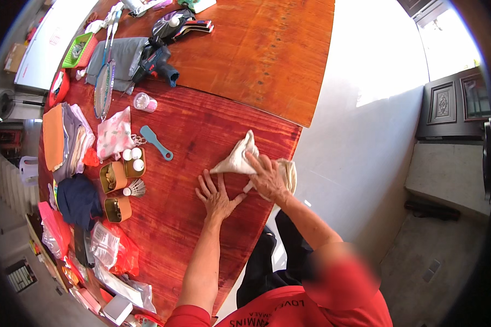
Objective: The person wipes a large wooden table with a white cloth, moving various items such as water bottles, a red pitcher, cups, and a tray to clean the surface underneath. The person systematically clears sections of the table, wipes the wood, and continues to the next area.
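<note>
The right hand (268, 179) hides the middle of the cream cloth (235, 161), and whether its fingers grip or just press cannot be told. A blurred patch swallows part of the red shirt (294, 309), which the lower edge crops. Dark trousers (256, 256) vanish beneath it. The upper edge cuts off the table (256, 65). The contents of the green basket (79, 49) are too small to identify.

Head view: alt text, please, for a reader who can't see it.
A person's right hand lies on a cream cloth at a red-brown table's edge, left hand spread beside it; rackets, a drill and a shuttlecock lie farther left.
</note>
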A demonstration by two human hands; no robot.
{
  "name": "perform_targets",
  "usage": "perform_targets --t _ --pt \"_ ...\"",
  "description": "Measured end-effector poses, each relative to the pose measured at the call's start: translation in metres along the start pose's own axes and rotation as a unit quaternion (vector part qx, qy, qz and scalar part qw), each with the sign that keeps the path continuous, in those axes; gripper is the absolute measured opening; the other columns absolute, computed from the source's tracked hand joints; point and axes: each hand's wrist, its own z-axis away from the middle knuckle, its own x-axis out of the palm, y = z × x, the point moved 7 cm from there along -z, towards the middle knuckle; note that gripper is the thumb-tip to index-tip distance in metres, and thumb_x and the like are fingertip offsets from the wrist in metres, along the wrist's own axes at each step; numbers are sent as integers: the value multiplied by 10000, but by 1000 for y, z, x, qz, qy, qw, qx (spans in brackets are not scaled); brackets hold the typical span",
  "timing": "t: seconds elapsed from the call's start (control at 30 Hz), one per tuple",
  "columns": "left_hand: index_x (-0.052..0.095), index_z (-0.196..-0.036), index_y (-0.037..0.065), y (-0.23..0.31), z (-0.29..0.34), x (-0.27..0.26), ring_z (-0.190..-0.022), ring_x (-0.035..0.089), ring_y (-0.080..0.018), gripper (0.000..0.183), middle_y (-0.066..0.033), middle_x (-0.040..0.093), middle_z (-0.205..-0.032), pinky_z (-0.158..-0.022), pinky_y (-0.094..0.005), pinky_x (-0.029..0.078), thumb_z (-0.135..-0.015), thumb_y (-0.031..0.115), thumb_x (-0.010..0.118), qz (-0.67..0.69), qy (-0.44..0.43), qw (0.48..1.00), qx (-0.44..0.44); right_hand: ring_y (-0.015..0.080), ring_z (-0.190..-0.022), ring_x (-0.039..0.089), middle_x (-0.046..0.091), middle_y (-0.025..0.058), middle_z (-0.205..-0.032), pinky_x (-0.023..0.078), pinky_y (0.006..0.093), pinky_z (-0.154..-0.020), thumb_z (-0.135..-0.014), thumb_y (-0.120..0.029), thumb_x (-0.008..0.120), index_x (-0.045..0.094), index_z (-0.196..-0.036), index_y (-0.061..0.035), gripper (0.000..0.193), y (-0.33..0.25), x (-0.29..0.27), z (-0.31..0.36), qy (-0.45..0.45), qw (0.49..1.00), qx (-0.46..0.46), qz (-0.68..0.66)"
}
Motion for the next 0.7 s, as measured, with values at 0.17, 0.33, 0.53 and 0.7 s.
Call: perform_targets --t 0.17,0.33,0.53,0.7 --pt "-38 -1544 174 1 2 -2 -1433 -116 -474 1225 -249 -133 -1568 -1084 -689 29 -704 712 674 -7 23 1000 4 249 -1189 387 350 13 -1481 383 371 -933 -827 -258 625 641 -1188 -161 374 62 -48 -72 -35 985 -28 168" --pt "5 -1544 169 1 4 0 -1436 -96 -472 1214 -255 -110 -1569 -1089 -685 27 -694 746 650 -22 14 1000 -7 300 -1348 299 279 14 -1550 327 443 -1042 -814 -217 599 703 -925 -188 155 131 -75 -113 14 994 -49 101" --pt "-14 -1541 169 -2 5 3 -1436 -111 -463 1245 -245 -136 -1567 -1093 -675 -4 -676 754 663 -34 -6 999 -26 340 -1354 298 296 32 -1540 287 485 -1052 -847 -223 580 717 -910 -136 175 223 -115 -157 67 984 97 131" --pt "0 -1539 156 -4 4 6 -1435 -132 -462 1237 -247 -146 -1567 -1096 -678 -25 -683 732 680 -25 -36 998 -48 343 -1368 290 335 88 -1504 283 504 -1034 -894 -227 526 541 -1338 -229 444 267 -145 -203 138 960 180 163"
